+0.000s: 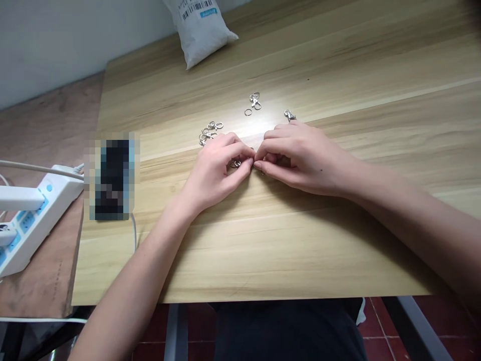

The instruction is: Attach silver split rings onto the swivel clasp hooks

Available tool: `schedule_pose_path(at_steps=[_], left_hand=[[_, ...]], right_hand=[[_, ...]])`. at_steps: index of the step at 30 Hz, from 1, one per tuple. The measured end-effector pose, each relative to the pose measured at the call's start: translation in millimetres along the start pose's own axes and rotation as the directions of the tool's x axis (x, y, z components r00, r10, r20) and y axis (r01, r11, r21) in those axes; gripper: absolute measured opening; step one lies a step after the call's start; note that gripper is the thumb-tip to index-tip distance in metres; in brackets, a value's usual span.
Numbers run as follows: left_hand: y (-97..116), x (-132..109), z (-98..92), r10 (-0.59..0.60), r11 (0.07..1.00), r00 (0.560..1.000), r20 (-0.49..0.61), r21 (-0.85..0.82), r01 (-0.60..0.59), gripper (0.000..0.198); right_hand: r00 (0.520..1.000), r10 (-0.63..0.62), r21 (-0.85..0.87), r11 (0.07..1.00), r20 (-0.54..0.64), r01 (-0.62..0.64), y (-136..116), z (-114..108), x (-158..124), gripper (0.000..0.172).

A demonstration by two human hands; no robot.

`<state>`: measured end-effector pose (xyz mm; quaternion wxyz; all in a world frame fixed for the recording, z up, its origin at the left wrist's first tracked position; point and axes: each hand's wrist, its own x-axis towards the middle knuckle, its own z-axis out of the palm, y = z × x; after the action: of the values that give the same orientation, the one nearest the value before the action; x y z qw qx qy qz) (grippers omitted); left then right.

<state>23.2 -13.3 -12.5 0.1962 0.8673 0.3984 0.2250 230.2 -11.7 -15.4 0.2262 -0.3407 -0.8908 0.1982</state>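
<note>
My left hand and my right hand meet fingertip to fingertip above the wooden table. Both are closed in a pinch, with thumb against forefinger. Silvery metal rings show through the gap between my left thumb and forefinger. What lies right between the fingertips is too small and covered to make out. Beyond my left hand are several lobster clasps with rings, partly hidden by its knuckles. Another lobster clasp lies just past my right knuckles. Farther back rest a clasp with a ring and a loose split ring.
A white plastic parcel with a barcode label lies at the table's back edge. A blurred-out phone-like object with a cable is on the left. Past the table's left edge, a white power strip with plugs sits on a brown surface.
</note>
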Motion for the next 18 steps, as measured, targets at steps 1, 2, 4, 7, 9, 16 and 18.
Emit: schedule_pose_path(at_steps=[1, 2, 4, 7, 9, 16, 18], left_hand=[[0.2, -0.1, -0.2, 0.001, 1.0, 1.0, 0.001, -0.002, -0.001, 0.012], [0.4, -0.1, -0.4, 0.003, 1.0, 1.0, 0.0, -0.003, -0.003, 0.012], [0.7, -0.2, -0.6, 0.005, 1.0, 1.0, 0.0, -0.003, -0.005, 0.012], [0.7, -0.2, -0.9, 0.011, 1.0, 1.0, 0.0, -0.006, -0.011, 0.012], [0.2, -0.1, -1.2, 0.017, 1.0, 1.0, 0.003, -0.006, -0.017, 0.012], [-0.9, -0.8, -1.6, 0.017, 1.0, 1.0, -0.001, 0.013, -0.017, 0.014], [-0.9, -1.4, -1.2, 0.014, 1.0, 1.0, -0.019, 0.027, -0.013, 0.014]], right_hand=[[1.0, -0.001, 0.0, 1.0, 0.0, 0.001, 0.2, 0.0, 0.1, 0.018], [1.0, 0.0, -0.001, 1.0, 0.001, 0.0, 0.3, 0.1, 0.1, 0.017], [1.0, 0.001, -0.007, 1.0, 0.002, -0.001, 0.6, 0.2, 0.1, 0.016], [1.0, -0.001, -0.016, 1.0, 0.0, 0.001, 0.8, 0.9, 0.0, 0.015], [1.0, -0.006, -0.02, 1.0, -0.012, 0.005, 0.6, 1.8, -0.1, 0.016], [0.994, 0.035, -0.013, 0.999, -0.107, -0.037, -0.7, 6.6, 0.7, 0.016], [0.99, 0.049, -0.006, 0.999, -0.128, -0.05, -0.3, 7.2, 0.9, 0.016]])
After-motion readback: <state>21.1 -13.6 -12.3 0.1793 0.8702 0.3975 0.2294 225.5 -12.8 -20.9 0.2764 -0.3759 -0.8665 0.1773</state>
